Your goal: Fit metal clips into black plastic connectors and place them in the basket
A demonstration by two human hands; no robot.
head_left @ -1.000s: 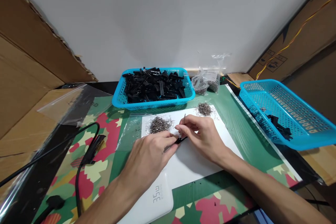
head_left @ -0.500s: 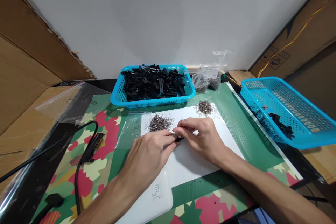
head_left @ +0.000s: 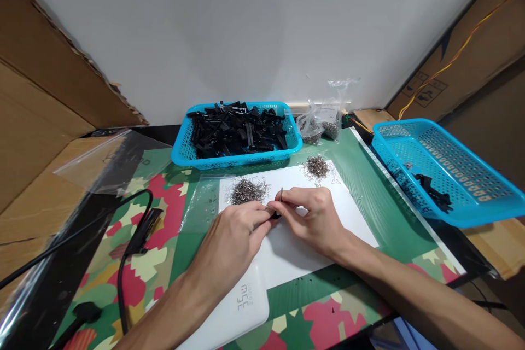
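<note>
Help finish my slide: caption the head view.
Left hand pinches a small black part, right hand a thin upright piece, over white paper near a blue basket.

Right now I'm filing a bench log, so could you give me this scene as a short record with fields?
Left hand: fingertips at a small black part, grip partly hidden
Right hand: pinches a thin metallic strip, upright beside that part
Work surface: rectangular white paper sheet beneath both hands
Heaps: tiny metal pieces, larger heap left, smaller heap right
Far container: blue perforated plastic basket, piled with black pieces
Right container: second blue perforated basket, fewer black pieces
</note>
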